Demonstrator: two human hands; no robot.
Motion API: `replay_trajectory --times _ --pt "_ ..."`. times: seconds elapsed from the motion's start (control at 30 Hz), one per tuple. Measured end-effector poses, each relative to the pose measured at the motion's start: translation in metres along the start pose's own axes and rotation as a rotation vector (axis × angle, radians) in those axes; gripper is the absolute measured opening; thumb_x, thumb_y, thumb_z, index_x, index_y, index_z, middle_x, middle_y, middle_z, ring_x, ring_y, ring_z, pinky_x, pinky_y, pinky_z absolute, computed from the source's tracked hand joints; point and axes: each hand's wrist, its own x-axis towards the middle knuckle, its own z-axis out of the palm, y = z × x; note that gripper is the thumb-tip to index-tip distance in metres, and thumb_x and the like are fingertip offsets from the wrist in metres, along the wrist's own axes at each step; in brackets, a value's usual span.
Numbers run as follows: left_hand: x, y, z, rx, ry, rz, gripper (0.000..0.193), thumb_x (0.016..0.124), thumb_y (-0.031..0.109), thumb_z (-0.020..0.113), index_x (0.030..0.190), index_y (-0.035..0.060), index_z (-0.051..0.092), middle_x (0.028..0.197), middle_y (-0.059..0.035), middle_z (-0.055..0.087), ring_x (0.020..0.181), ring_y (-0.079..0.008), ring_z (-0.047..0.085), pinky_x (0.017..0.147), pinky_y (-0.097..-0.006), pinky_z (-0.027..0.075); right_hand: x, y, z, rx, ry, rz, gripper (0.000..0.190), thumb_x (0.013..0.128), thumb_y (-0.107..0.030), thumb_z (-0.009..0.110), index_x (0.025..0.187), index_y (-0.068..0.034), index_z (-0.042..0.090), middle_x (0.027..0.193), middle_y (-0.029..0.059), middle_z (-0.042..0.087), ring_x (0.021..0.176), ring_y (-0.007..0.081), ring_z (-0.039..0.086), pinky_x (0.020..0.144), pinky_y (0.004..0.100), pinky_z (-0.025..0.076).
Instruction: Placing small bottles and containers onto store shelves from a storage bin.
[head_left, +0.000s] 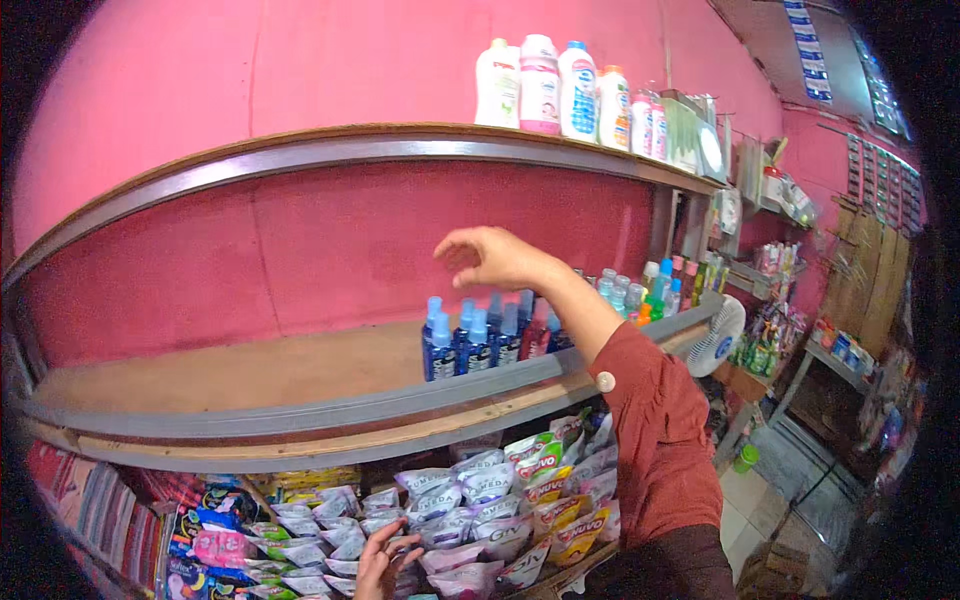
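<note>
My right hand (487, 259) is raised above a group of blue spray bottles (478, 341) on the middle shelf. Its fingers curve apart, with nothing between them. The bottles have light blue caps, and a red bottle (535, 330) stands among them, partly behind my forearm. Low in the view, my left hand (382, 562) has its fingers spread in front of rows of soap refill pouches (442, 502) on the lower shelf. It holds nothing; whether it touches a pouch I cannot tell.
The grey-edged shelf (300, 420) runs across the view. White powder bottles (559, 94) stand on the upper shelf (375, 146). Small bottles (664, 285) and a round fan (716, 336) are at the right. Pad packs (221, 551) and stacked books or boxes (105, 502) lie at lower left.
</note>
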Motion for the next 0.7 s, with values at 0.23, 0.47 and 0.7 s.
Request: replay_trajectory --times 0.23,0.47,0.7 --pt "0.029 -0.022 0.056 0.007 -0.188 -0.155 0.061 0.085 0.043 0.055 0.129 0.0038 0.038 0.135 -0.0158 0.036 0.117 -0.0324 0.046 0.096 -0.0479 0.040 -0.139 -0.043 -0.039 -0.162 0.401 -0.055 0.027 0.079 -0.013 0.065 0.105 -0.006 0.061 0.097 0.0054 0.066 0.094 0.0160 0.062 0.104 0.0423 0.030" --pt "0.035 -0.094 0.120 -0.043 -0.553 -0.495 0.059 0.088 0.038 0.053 0.132 0.0035 0.034 0.137 -0.0148 0.035 0.120 -0.0313 0.043 0.099 -0.0460 0.036 -0.378 -0.078 0.007 -0.062 0.565 0.338 0.026 0.078 -0.019 0.068 0.103 -0.012 0.064 0.101 0.0018 0.066 0.099 0.0183 0.061 0.107 0.0508 0.019" --pt "-0.024 -0.152 0.221 -0.012 -1.066 -0.762 0.053 0.090 0.036 0.051 0.130 0.0031 0.038 0.135 -0.0123 0.039 0.114 -0.0248 0.049 0.097 -0.0398 0.038 -0.618 -0.196 0.163 0.392 1.167 0.974 0.022 0.082 -0.006 0.063 0.104 -0.002 0.062 0.100 0.0069 0.066 0.094 0.0149 0.061 0.084 0.0295 0.047"
